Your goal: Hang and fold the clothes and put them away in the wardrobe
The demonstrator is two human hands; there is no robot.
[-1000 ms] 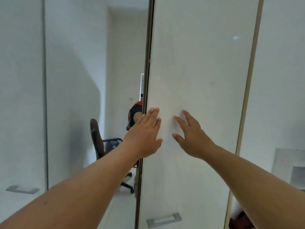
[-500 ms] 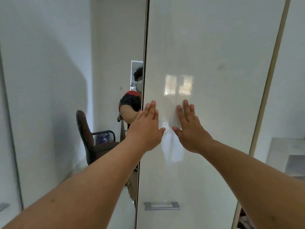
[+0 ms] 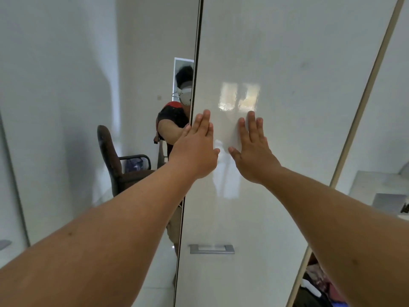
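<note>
A glossy white wardrobe door [image 3: 287, 63] fills the middle of the view, with a silver handle [image 3: 212, 249] low on it. My left hand [image 3: 195, 149] lies flat on the door near its left edge, fingers straight and pointing up. My right hand [image 3: 254, 151] presses flat beside it, fingers straight too. Neither hand holds anything. At the lower right, past the door's tan edge [image 3: 345, 151], a gap shows some clothes [image 3: 318, 282] inside the wardrobe.
Left of the door a mirrored panel [image 3: 66, 107] reflects a dark office chair [image 3: 115, 160] and a person in a headset [image 3: 177, 120]. A second handle [image 3: 4, 244] shows at the far left. A grey surface [image 3: 380, 191] appears at the right.
Both hands have settled flat and side by side on the door, fingers straightened. The door's right edge has swung further right, and the view has drawn closer.
</note>
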